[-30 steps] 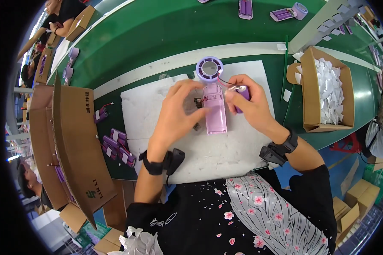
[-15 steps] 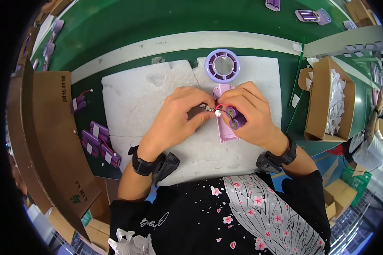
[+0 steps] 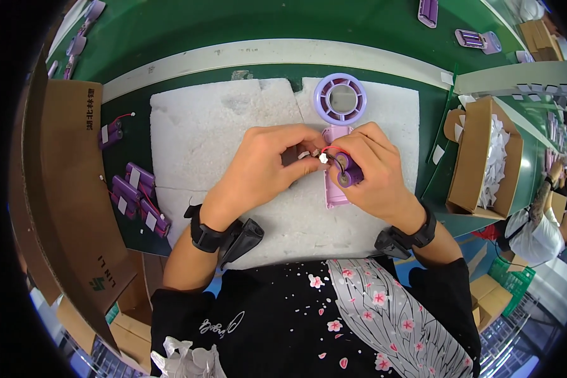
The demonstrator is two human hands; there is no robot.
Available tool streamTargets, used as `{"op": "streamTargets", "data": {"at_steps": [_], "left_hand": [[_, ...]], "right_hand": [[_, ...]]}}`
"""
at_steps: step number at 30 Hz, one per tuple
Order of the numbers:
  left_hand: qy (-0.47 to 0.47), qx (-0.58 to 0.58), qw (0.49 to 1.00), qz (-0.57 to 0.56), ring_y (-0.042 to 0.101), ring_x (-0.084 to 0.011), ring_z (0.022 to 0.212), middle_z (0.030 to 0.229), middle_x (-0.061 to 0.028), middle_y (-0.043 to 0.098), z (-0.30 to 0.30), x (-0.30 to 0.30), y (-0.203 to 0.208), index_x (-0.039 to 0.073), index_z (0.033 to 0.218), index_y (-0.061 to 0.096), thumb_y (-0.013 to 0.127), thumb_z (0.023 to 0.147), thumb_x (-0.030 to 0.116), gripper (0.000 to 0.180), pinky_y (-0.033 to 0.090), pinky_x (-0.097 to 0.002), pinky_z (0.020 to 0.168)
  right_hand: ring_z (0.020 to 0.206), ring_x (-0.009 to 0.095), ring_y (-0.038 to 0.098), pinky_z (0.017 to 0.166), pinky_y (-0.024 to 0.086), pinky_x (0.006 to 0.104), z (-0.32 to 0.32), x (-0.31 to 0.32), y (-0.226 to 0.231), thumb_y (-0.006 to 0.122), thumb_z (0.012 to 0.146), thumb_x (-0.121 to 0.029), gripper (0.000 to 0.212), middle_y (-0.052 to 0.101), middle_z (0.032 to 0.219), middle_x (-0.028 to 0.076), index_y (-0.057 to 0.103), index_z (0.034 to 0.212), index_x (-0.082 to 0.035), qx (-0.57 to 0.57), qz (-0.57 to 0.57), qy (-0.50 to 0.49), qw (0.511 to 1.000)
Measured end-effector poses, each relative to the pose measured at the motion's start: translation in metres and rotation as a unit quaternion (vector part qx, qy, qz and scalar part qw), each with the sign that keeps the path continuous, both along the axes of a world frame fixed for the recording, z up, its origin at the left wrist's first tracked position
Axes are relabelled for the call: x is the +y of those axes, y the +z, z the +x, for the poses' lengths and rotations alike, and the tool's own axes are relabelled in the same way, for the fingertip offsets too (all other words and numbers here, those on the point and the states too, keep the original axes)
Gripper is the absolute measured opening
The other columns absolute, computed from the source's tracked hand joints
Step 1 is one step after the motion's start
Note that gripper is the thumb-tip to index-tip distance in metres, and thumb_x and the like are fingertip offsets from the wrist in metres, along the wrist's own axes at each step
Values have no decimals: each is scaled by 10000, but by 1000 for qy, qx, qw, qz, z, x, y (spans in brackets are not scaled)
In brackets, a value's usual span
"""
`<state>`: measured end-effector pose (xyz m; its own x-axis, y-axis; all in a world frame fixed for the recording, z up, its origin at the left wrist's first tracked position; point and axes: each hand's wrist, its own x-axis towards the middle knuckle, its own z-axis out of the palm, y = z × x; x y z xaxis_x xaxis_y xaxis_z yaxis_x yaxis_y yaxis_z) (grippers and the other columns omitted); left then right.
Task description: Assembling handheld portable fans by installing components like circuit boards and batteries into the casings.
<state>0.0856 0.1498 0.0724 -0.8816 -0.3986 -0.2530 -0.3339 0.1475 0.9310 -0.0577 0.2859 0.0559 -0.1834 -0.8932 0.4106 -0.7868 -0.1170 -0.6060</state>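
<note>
A handheld fan lies on the white foam board [image 3: 220, 132], its purple ring head [image 3: 340, 99] at the far side and its open pink handle [image 3: 337, 197] toward me. Over the handle, my right hand [image 3: 381, 170] is closed around a purple two-cell battery pack [image 3: 348, 171], whose ends face left. Red and black wires run from it to a white connector [image 3: 323, 158] between my hands. My left hand [image 3: 264, 167] pinches thin wires at the connector, thumb and forefinger nearly meeting; its fingers partly hide the join.
Several purple battery packs [image 3: 135, 189] lie at the left, beside a tall cardboard box [image 3: 63, 157]. A cardboard box of white pieces [image 3: 485, 157] stands at the right. Beyond the pale rail [image 3: 264, 50], fan parts [image 3: 479, 41] rest on the green surface. Another person [image 3: 535, 227] is at far right.
The whole view has shifted slightly. My hands stay over the handle, with the left fingers closer to the right hand and the wires. The battery pack remains in my right hand.
</note>
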Motion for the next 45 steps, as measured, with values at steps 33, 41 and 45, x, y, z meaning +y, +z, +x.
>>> {"op": "streamTargets", "data": {"at_steps": [33,41,45], "left_hand": [[-39,112,993,1,539,-143,738,853,-54,565,3,3,-4,-12,816,590,622,738,0,85,421,-232,594],[10,88,996,-11,552,-149,678,814,-74,564,2,5,-7,-33,827,632,645,873,136,176,442,-258,585],[18,75,996,43,557,-111,761,876,-63,572,4,0,-8,-47,860,642,609,916,124,182,450,-231,633]], "right_hand": [[798,227,567,620,498,307,-1,6,1,880,541,-243,595,557,923,76,656,1051,-35,30,-23,-13,999],[750,208,567,593,491,287,-1,6,1,873,527,-257,548,544,897,70,682,997,-48,42,-20,-20,999],[709,194,569,581,488,277,1,7,0,850,566,-164,405,557,876,66,702,926,-52,35,-35,-40,998]]}}
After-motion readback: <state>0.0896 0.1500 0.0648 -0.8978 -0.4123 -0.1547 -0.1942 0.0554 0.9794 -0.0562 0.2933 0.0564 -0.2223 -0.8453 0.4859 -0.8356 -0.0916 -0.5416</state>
